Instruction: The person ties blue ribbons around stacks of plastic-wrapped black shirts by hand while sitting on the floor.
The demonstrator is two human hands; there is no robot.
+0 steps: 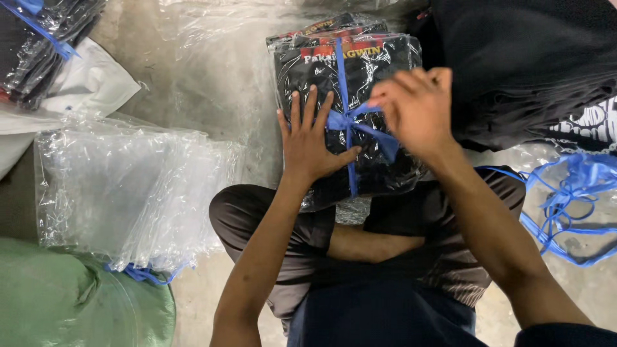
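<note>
A stack of black garments in clear plastic packs (373,71) lies on the floor in front of my crossed legs. A blue plastic strap (340,71) runs lengthwise over it and is knotted near the middle. My left hand (308,144) presses flat on the left side of the stack, fingers spread, thumb by the knot. My right hand (418,109) is closed on the blue strap's ends at the knot, with a loose tail (379,138) trailing below it.
A pile of empty clear plastic bags (128,186) lies at left, above a green sack (71,302). Black folded clothing (527,58) is stacked at upper right. Loose blue strap (572,205) coils at right. More packed garments (45,38) sit at top left.
</note>
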